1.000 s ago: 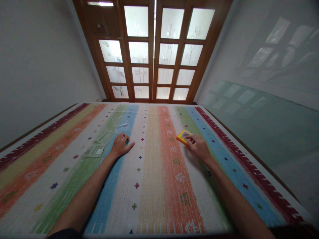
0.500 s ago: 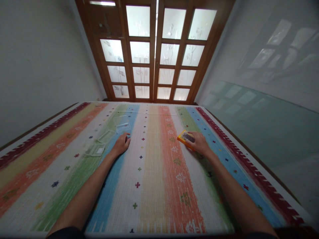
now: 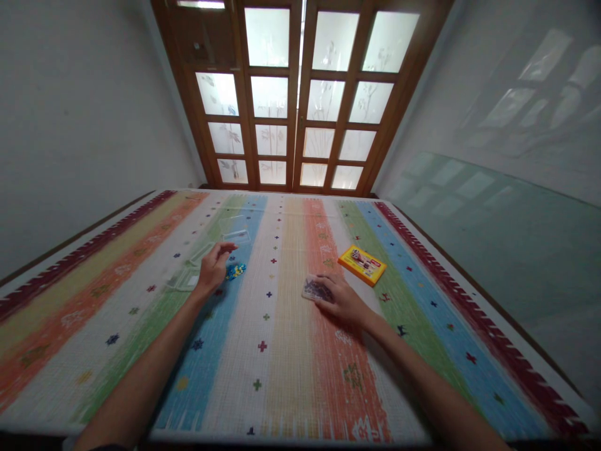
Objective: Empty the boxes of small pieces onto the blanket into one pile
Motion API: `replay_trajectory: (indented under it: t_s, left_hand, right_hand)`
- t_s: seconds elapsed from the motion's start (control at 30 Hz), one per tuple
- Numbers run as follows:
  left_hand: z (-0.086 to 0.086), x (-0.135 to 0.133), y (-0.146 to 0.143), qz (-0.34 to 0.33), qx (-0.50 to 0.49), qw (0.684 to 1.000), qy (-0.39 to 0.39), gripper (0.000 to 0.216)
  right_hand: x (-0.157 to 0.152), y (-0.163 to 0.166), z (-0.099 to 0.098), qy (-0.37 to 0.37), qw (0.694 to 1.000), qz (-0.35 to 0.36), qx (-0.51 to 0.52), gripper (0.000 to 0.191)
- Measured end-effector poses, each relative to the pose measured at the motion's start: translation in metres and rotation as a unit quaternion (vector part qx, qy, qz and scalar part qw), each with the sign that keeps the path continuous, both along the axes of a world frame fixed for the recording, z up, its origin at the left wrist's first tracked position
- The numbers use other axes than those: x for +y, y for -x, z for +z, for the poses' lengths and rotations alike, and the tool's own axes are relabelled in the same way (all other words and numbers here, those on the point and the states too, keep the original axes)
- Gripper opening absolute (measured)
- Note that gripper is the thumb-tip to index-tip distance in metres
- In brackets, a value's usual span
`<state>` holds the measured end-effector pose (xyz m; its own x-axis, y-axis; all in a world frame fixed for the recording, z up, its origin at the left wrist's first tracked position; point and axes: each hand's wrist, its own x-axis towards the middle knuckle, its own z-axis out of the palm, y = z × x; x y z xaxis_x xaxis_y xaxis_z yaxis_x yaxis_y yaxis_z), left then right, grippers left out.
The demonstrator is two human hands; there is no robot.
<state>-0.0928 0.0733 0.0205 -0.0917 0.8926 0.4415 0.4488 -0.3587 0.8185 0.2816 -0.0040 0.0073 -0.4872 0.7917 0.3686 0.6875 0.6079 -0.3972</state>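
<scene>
My right hand (image 3: 342, 299) lies on the striped mat, its fingers resting on a small flat card-like piece (image 3: 315, 289) on the orange stripe. A yellow-orange box (image 3: 362, 264) lies flat on the mat just beyond and right of that hand. My left hand (image 3: 212, 265) hovers a little above the blue stripe with fingers curled in a pinch; I cannot make out anything in them. A small cluster of blue and yellow bits (image 3: 235, 270) sits on the mat right beside it. Clear plastic trays (image 3: 233, 229) lie beyond and left of my left hand.
The striped mat (image 3: 286, 351) covers the whole surface, with dark red borders at both sides. Wooden glazed doors (image 3: 300, 100) stand at the far end. A white wall runs along the left and a glossy pale wall along the right.
My right hand has left the yellow-orange box and moved left and nearer, now on a small flat piece. My left hand has lifted off the mat, uncovering the blue and yellow bits.
</scene>
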Motion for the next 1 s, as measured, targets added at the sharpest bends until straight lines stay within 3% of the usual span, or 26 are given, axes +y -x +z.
replay_trajectory:
  t_s: [0.1, 0.27, 0.53, 0.67, 0.8, 0.87, 1.0]
  left_hand:
    - [-0.01, -0.009, 0.004, -0.004, 0.149, 0.988, 0.04, 0.042]
    - [-0.037, -0.009, -0.007, -0.039, 0.36, 0.928, 0.089, 0.06]
    - [-0.041, 0.003, -0.024, -0.077, 0.394, 0.913, 0.074, 0.057]
    - [-0.034, 0.0, -0.023, -0.088, 0.313, 0.943, 0.063, 0.063]
    - [-0.02, -0.006, -0.015, -0.05, 0.095, 0.994, 0.039, 0.056]
    - [-0.012, -0.01, -0.007, -0.021, 0.021, 0.999, 0.015, 0.051]
    - [-0.002, -0.022, 0.008, 0.006, -0.004, 1.0, 0.007, 0.049]
  right_hand:
    - [-0.004, 0.009, -0.003, -0.008, 1.0, 0.008, -0.013, 0.044]
    - [-0.005, 0.021, -0.005, -0.03, 0.999, 0.025, -0.038, 0.047]
    - [-0.011, 0.03, -0.002, -0.04, 0.999, 0.01, -0.028, 0.05]
    - [-0.014, 0.032, -0.004, -0.049, 0.998, -0.015, -0.033, 0.053]
    - [-0.016, 0.035, -0.005, -0.077, 0.995, -0.017, -0.061, 0.051]
    - [-0.017, 0.039, -0.006, -0.105, 0.99, -0.018, -0.097, 0.049]
    - [-0.017, 0.049, -0.016, -0.16, 0.965, -0.037, -0.203, 0.05]
